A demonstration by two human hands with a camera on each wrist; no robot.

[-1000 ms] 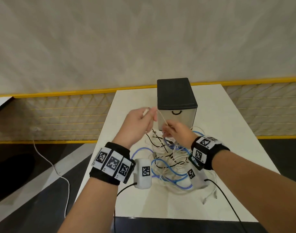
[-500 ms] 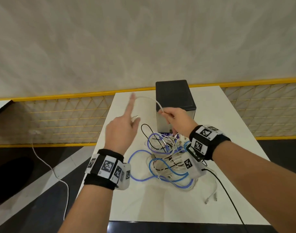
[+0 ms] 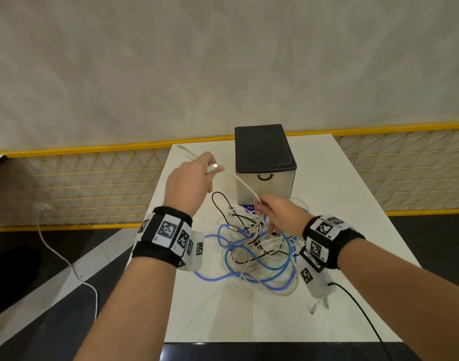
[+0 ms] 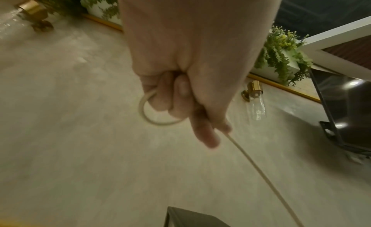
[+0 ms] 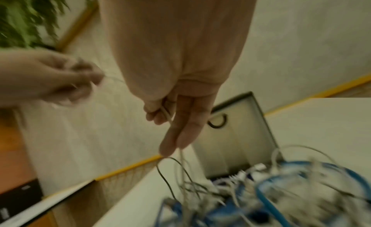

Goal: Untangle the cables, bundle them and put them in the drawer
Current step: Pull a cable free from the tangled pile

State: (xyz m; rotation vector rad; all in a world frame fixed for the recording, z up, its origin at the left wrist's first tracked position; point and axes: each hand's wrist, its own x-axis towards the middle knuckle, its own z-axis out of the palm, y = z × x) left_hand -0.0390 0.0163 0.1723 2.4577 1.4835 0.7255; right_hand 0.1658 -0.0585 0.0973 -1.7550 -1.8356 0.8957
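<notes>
Now the left hand point(image 3: 188, 182) has closed again around the white cable point(image 3: 242, 184) it is freeing, whereas half a second ago its index finger pointed straight up with the cable draped loosely behind it. A second ago both hands were close together just in front of the drawer box; they have since drawn apart, so a longer stretch of cable spans the gap between them. This suggests the person is winding the white cable into a coil around the left hand while pulling it out of the tangle, so the untangling and bundling of the first cable is under way and nothing is in the drawer yet.

The left hand is raised above the white table point(image 3: 327, 295), to the left of the drawer box point(image 3: 265, 162), knuckles toward the camera. Its fingers are curled, and the left wrist view shows a small loop of the cable around the fingertips with the rest running off down and to the right. A metal connector glints at the thumb side.

The right hand point(image 3: 280, 216) is lower, just in front of the box, over the tangled pile of cables point(image 3: 257, 254), where blue, white and black ones lie mixed on the table. Its thumb and a curled finger pinch the white cable, while two other fingers point(image 5: 180, 135) point straight down.

The drawer, with its dark ring handle point(image 3: 265, 176), is shut.
</notes>
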